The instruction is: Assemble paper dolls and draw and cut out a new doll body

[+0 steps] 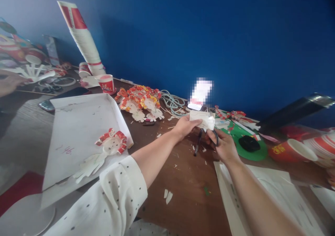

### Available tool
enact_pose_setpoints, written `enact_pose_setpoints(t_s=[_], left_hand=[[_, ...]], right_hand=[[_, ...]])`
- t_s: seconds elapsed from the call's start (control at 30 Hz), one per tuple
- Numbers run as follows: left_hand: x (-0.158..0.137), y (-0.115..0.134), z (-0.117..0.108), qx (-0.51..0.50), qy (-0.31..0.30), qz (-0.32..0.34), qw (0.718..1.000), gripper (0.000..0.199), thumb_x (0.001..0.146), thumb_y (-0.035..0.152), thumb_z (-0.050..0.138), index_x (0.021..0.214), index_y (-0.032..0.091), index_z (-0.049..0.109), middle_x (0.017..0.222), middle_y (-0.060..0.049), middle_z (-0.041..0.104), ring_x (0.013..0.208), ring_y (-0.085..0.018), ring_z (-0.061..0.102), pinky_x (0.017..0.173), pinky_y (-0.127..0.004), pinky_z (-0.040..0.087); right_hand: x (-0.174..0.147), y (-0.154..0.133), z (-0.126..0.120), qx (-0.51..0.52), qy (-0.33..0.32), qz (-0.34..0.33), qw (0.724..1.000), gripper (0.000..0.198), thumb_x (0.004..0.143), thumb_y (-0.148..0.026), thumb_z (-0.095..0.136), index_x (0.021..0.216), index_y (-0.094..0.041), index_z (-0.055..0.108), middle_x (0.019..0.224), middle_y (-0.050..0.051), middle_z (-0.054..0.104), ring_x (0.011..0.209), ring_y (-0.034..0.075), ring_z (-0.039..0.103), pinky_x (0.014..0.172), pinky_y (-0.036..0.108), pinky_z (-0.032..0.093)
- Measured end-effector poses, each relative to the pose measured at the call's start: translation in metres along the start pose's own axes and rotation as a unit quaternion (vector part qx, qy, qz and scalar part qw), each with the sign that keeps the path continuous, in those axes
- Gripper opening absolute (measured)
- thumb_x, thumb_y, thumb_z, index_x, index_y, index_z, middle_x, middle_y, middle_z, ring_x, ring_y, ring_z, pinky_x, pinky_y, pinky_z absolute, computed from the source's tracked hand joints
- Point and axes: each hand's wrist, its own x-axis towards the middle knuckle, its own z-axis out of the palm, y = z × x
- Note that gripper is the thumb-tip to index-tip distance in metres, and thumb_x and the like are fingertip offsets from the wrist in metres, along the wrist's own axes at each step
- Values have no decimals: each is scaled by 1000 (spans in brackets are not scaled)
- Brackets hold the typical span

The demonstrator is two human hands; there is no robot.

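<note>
My left hand (185, 126) is closed on a small piece of white paper (196, 118) with faint drawn lines, its thumb lying on top. Close beside it, my right hand (223, 143) grips dark-handled scissors (216, 137) at the paper's right edge; the blades are largely hidden by the paper. Below the two hands a black pen (198, 143) lies on the brown table (183, 180). Behind the paper a bright phone (200, 94) leans upright, its screen blurred out.
Paper-cup figures (142, 100) lie heaped left of a coiled cable (172, 101). A shallow white box (78, 131) holds another figure (111, 143). Rightward are a green disc (251, 152), a red cup (293, 150) and white sheets (272, 183). Another person's hand (10, 82) shows far left.
</note>
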Motion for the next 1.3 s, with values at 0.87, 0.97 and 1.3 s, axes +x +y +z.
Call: enact_pose_setpoints(t_s=[0.87, 0.97, 1.3], left_hand=[[6, -3, -9, 10, -13, 1, 1000, 20, 74, 25, 69, 88, 12, 65, 62, 0, 59, 48, -6, 46, 46, -21, 24], [8, -4, -10, 10, -7, 4, 1000, 20, 73, 25, 69, 88, 12, 66, 65, -1, 61, 50, -6, 47, 46, -21, 26], [9, -6, -13, 15, 3, 10, 1000, 22, 72, 27, 71, 88, 13, 67, 66, -2, 62, 50, -7, 47, 48, -22, 29]], right_hand=[[-1, -6, 3, 35, 19, 23, 999, 41, 69, -58, 73, 63, -19, 60, 51, -3, 52, 41, 8, 41, 35, 21, 25], [-1, -4, 2, 28, 16, 20, 999, 42, 70, -59, 72, 64, -19, 61, 52, -2, 53, 41, 9, 43, 35, 22, 27], [-1, -6, 3, 35, 13, 29, 999, 41, 69, -58, 73, 63, -19, 61, 55, -2, 54, 44, 8, 45, 37, 21, 29]])
